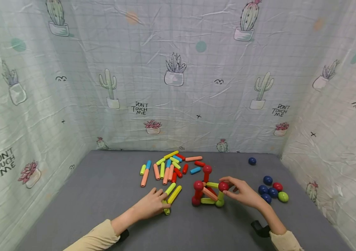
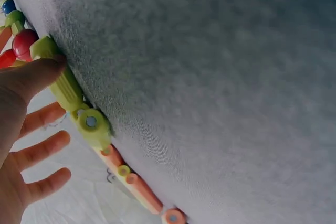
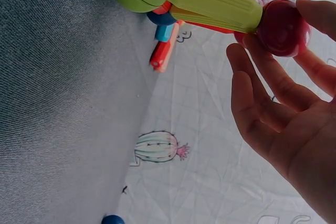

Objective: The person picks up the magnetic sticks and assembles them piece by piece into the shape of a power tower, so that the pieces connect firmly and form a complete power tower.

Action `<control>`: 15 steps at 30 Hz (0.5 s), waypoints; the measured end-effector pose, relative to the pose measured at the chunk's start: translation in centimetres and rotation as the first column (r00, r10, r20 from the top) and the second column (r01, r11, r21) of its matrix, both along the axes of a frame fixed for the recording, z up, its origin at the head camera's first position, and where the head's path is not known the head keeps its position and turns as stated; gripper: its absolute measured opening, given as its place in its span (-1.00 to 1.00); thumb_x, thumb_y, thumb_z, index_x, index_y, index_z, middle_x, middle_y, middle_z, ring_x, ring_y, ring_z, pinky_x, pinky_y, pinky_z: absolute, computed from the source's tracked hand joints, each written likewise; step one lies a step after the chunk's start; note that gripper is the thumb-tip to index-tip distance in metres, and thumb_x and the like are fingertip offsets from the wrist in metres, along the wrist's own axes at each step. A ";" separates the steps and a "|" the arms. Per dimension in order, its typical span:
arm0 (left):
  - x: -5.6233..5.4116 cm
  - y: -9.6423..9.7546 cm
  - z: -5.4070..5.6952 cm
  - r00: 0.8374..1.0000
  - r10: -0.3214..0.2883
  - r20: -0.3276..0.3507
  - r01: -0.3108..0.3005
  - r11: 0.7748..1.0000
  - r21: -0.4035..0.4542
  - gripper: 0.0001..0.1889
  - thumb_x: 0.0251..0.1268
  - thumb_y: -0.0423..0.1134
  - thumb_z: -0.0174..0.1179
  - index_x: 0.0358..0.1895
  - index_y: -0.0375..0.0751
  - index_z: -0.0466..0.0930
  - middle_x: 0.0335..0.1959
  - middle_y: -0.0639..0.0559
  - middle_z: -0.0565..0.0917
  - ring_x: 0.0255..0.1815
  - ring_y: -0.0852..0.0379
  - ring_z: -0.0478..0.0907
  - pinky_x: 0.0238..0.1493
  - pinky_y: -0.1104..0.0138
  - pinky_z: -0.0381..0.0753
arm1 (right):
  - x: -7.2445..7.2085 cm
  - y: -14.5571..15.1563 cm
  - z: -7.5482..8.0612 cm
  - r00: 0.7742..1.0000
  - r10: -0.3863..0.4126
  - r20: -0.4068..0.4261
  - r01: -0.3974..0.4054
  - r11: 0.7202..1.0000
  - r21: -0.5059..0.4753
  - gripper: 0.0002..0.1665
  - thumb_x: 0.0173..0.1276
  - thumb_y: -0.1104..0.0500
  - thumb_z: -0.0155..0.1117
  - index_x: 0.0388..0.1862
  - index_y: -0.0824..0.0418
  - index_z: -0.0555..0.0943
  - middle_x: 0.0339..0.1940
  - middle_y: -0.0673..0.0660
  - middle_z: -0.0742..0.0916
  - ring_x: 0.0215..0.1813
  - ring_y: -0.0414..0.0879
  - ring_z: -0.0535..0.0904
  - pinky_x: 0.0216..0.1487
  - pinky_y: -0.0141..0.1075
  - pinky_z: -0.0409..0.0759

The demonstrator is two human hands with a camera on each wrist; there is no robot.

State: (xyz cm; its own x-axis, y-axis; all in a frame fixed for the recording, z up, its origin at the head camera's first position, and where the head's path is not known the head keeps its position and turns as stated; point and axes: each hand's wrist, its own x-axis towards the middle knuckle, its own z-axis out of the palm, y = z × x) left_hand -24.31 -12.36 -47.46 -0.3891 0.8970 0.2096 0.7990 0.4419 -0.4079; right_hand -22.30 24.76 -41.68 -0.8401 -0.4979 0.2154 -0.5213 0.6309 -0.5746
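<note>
Frame (image 1: pixel 208 200) btwn hands (image 1: pixel 151 205) (image 1: pixel 244 192), red ball (image 1: pixel 223 186) in R.

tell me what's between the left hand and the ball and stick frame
In the head view, a yellow stick lies beside the left hand, then bare grey tabletop reaches to the frame.

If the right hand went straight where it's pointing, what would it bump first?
The right hand would probably bump the red ball between its finger and thumb, on top of a lime stick.

Gry tbl (image 1: pixel 102 195) | loose mixed-clr rods (image 1: pixel 156 172), mid/back | ball-rod frame (image 1: pixel 208 201), ctr-R | loose balls (image 1: pixel 272 192), R
</note>
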 end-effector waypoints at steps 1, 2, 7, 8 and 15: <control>0.0 0.1 0.1 1.000 0.002 -0.004 -0.002 1.000 -0.010 -0.76 0.06 -0.04 0.21 -0.14 0.31 0.56 -0.28 0.17 0.54 -0.31 0.17 0.30 -0.31 0.29 0.25 | 0.0 0.0 0.0 1.000 0.002 0.002 -0.002 1.000 -0.001 -0.57 0.27 0.02 0.12 0.10 0.09 0.41 -0.02 0.09 0.60 -0.18 -0.17 0.54 -0.29 -0.34 0.51; 0.1 0.2 0.1 1.000 0.004 -0.005 -0.005 1.000 -0.025 -0.77 0.07 -0.05 0.21 -0.16 0.32 0.55 -0.27 0.18 0.55 -0.30 0.17 0.31 -0.29 0.27 0.27 | 0.0 0.0 -0.1 1.000 0.003 0.002 -0.003 1.000 -0.002 -0.57 0.27 0.02 0.12 0.11 0.08 0.40 -0.02 0.09 0.60 -0.18 -0.17 0.54 -0.29 -0.35 0.51; 0.1 0.3 0.1 1.000 0.008 -0.002 -0.008 0.998 -0.068 -0.77 0.10 -0.06 0.18 -0.14 0.33 0.50 -0.28 0.20 0.57 -0.28 0.14 0.38 -0.18 0.13 0.43 | 0.1 0.0 -0.3 1.000 0.007 0.004 -0.007 1.000 -0.008 -0.57 0.27 0.03 0.13 0.10 0.08 0.41 -0.02 0.09 0.60 -0.19 -0.18 0.53 -0.29 -0.36 0.52; 0.1 0.3 0.0 1.000 0.004 -0.001 -0.004 0.998 -0.065 -0.78 0.11 -0.05 0.16 -0.15 0.32 0.48 -0.29 0.20 0.57 -0.28 0.13 0.40 -0.16 0.09 0.45 | 0.1 0.0 -0.4 1.000 0.006 0.007 -0.006 1.000 -0.009 -0.57 0.27 0.03 0.13 0.10 0.08 0.41 -0.02 0.09 0.60 -0.19 -0.18 0.53 -0.29 -0.36 0.52; -0.3 0.4 -0.2 1.000 0.002 -0.009 -0.002 0.999 -0.033 -0.81 0.16 0.04 0.07 -0.15 0.32 0.40 -0.31 0.17 0.57 -0.29 0.14 0.46 -0.14 0.09 0.46 | 0.1 0.0 -0.2 1.000 0.001 0.028 -0.001 1.000 -0.010 -0.58 0.27 0.02 0.11 0.10 0.07 0.40 -0.02 0.10 0.60 -0.18 -0.17 0.54 -0.29 -0.37 0.52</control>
